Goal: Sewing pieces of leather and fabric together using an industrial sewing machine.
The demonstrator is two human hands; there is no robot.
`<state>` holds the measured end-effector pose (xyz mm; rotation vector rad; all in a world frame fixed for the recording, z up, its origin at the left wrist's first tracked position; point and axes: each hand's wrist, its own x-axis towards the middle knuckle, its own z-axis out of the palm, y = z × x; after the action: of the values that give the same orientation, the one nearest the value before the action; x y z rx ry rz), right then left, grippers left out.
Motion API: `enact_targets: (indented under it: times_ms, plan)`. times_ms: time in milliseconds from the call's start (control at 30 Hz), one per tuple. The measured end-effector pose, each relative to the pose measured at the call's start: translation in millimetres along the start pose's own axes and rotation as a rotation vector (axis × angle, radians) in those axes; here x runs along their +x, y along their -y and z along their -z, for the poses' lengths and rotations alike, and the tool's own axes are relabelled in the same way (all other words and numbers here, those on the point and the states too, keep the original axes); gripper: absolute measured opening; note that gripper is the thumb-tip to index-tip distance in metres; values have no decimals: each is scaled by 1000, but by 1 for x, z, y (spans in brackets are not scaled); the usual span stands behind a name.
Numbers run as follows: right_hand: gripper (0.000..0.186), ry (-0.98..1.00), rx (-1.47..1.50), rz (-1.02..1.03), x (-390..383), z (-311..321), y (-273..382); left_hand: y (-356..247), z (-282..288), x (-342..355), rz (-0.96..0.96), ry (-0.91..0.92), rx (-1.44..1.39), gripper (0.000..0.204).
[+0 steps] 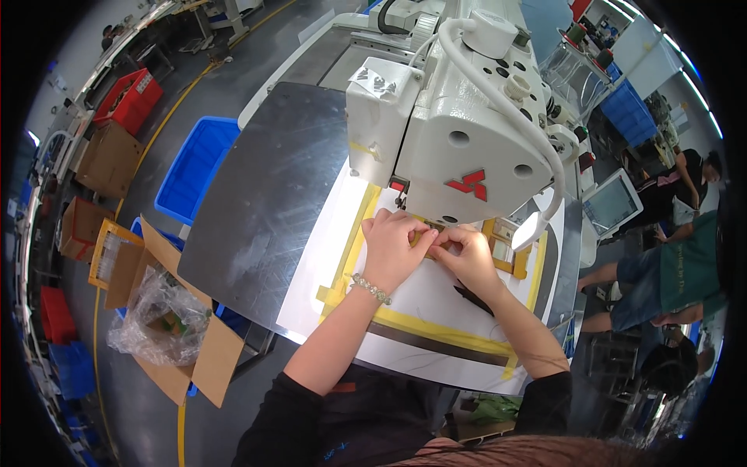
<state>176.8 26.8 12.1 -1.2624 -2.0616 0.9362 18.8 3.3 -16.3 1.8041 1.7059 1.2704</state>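
Observation:
My left hand (393, 245), with a beaded bracelet (371, 289) at its wrist, is in front of the white sewing machine head (459, 144). Close against it, fingertips nearly meeting, is my right hand (472, 261). Thumb and forefinger of both hands are pinched together over a small piece that the fingers mostly hide. Beneath them lies a white sheet (416, 300) edged with yellow tape (436, 329). A yellow frame (510, 261) stands just right of my right hand. Partly under my right forearm lies a slim dark tool (471, 300), its kind unclear.
The grey metal table (261, 202) extends left of the sheet. A blue bin (196, 167) and an open carton (206, 358) with clear plastic wrap (159, 319) stand beyond it. At right are a screen (612, 205) and a person in a green shirt (689, 261).

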Motion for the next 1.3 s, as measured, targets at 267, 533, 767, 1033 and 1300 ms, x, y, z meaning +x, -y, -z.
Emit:
enact_targets:
  times_ms: [267,533,767,1033,1300]
  plan:
    - [12,36,51,26,-1,-1,3,1,-2,1,156,101,-60,11]
    - [15,21,132,133,8,5,-25,1,6,-4,23,32,-59,8]
    - [16,250,175,55,20,12,-24,4,6,-3,-40,8,-50,8]
    - [24,200,429,-80,24,11,-26,5,5,-2,-25,9,-39,6]
    - [28,11,428,0,22,4,-44,6,4,0,-19,-30,-34,3]
